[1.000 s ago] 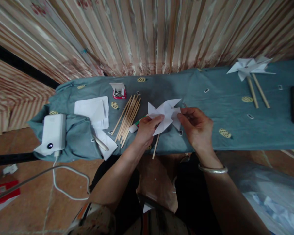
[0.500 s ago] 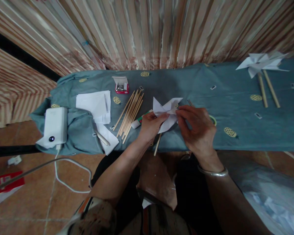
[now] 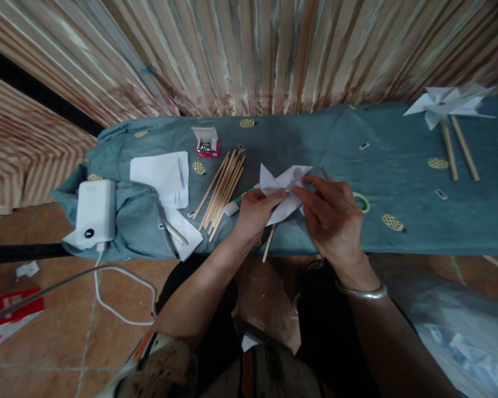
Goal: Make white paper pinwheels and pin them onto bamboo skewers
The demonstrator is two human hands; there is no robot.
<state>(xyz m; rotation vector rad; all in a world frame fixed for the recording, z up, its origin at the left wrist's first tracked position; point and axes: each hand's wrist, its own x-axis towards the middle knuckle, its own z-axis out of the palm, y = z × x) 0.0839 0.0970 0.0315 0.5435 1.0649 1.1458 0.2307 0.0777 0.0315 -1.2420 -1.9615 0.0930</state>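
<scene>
A white paper pinwheel (image 3: 288,207) is held over the middle of the cloth-covered table. My left hand (image 3: 257,213) pinches it from the left, thumb on top near its centre. From the right, my right hand (image 3: 334,215) presses thumb and forefinger at the centre and on a blade; its other fingers are curled. Whether a small pin is between them I cannot make out. A wooden stick (image 3: 269,243) pokes out below the pinwheel toward the table's front edge. Partly behind my left hand lies a white-and-green glue tube (image 3: 232,208).
Several wooden sticks (image 3: 222,193) lie left of my hands, with an open red box of pins (image 3: 207,145) behind them. White paper sheets (image 3: 157,174), a white pen (image 3: 175,232) and a power bank (image 3: 94,213) are farther left. A roll of tape (image 3: 362,203) and finished pinwheels (image 3: 444,105) lie right.
My right thumb and forefinger have moved left and slightly down, from the right blade onto the pinwheel's centre. My left hand keeps its hold. The view has shifted slightly.
</scene>
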